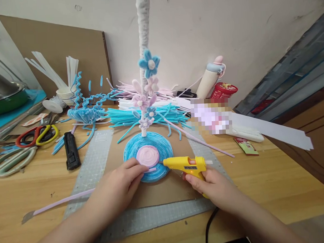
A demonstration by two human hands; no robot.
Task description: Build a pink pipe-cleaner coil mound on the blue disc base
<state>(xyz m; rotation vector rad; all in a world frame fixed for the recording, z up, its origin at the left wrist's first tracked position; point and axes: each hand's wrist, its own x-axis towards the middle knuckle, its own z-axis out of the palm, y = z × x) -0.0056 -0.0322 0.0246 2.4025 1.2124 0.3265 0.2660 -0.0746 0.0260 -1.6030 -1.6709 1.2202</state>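
- Pink disc (147, 156): lies flat at the middle of the blue disc (129, 148), which rests on a cardboard sheet (154, 197).
- Pink strip (152, 169): short tip shows over the near part of the blue disc, just beside the pink disc.
- Left hand (123, 178): grip pinched at the fingertips, no clear gap, on the strip.
- Right hand (209, 182): grip wrapped round the handle of the yellow glue gun (185, 163); trigger pressure cannot be told.
- Technique (judgement): lay a thin bead along the pink disc's edge, keep fingertips clear of the nozzle (161, 163), press the strip snugly round the curve while the glue is soft.
- Orientation: strip tip points right, long axis nearly level across the view. Another pink length (63, 200) slants down-left from the hand; join hidden. Nozzle points left, to the pink disc's edge; contact uncertain.
- Beyond: white stem (143, 32) with flowers, upright; blue sticks (124, 117) behind.
- Under the sheet: grey cutting mat (144, 219), on the bench (261, 181).
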